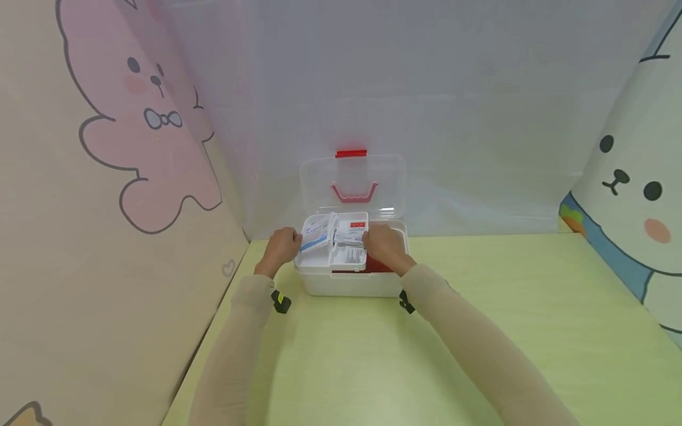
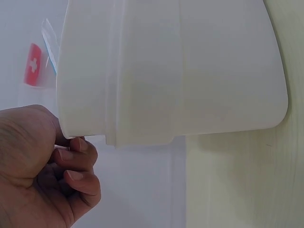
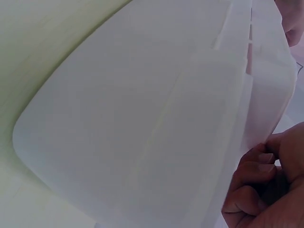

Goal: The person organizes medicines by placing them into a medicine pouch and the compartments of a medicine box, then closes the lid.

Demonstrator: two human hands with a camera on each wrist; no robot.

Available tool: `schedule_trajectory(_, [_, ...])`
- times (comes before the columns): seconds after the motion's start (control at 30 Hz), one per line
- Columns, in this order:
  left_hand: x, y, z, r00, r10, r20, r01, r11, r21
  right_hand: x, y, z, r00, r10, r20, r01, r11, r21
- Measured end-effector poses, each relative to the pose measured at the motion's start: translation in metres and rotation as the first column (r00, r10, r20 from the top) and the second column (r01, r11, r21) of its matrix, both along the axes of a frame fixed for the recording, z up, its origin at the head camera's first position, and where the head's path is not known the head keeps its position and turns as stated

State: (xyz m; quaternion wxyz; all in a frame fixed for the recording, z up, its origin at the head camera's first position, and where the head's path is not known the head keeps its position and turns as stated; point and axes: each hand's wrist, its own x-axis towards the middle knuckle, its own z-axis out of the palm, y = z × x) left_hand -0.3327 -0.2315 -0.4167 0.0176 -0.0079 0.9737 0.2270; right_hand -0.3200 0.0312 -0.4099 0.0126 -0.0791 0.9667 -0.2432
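A white plastic tray sits at the left part of a white storage box, level with its rim. In its compartments lie a blue-and-white packet, a packet with a red label and a printed packet. My left hand pinches the tray's left edge, thumb above and curled fingers below. At the opposite edge, my right hand pinches the tray between thumb and bent fingers. Dark red shows inside the box to the right, partly hidden by that hand.
The box's clear lid stands open against the pale back wall, with a red latch and red handle. A light yellow-green table lies beneath. A side wall runs close on the left.
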Motion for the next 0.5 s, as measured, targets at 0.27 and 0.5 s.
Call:
schedule_trajectory(0.27, [0.002, -0.001, -0.002, 1.000, -0.009, 0.002, 0.009, 1.000, 0.009, -0.002, -0.001, -0.003, 1.000, 0.013, -0.010, -0.013, 1.000, 0.022])
schedule_trajectory(0.5, [0.003, -0.003, -0.012, 1.000, -0.010, -0.004, 0.010, 1.000, 0.006, -0.001, -0.002, -0.007, 1.000, 0.016, -0.002, -0.016, 0.997, 0.074])
